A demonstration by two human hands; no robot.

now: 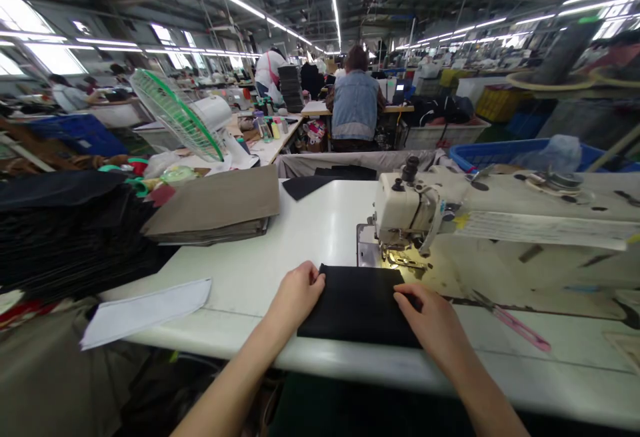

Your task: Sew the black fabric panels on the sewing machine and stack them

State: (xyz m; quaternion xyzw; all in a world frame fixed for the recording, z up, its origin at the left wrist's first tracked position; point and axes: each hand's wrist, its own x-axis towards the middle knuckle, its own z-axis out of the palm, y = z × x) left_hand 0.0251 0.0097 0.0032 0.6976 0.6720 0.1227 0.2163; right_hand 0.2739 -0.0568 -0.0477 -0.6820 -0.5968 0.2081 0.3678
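A black fabric panel (357,304) lies flat on the sewing table, just in front of the sewing machine (407,207). Its far edge is close to the lit needle area and presser foot (407,260). My left hand (300,290) pinches the panel's far left corner between thumb and fingers. At the right edge, my right hand (425,314) grips the panel with thumb and fingertips, the other fingers curled. A pair of thread snips with pink handles (523,330) rests to the right of my right hand.
A stack of grey-brown fabric panels (215,207) sits at the left, beside a tall pile of black fabric (65,230). A white strip (147,310) overhangs the table's front edge. Further off are a green-rimmed fan (177,114), a blue basket (490,154) and a seated person (355,104).
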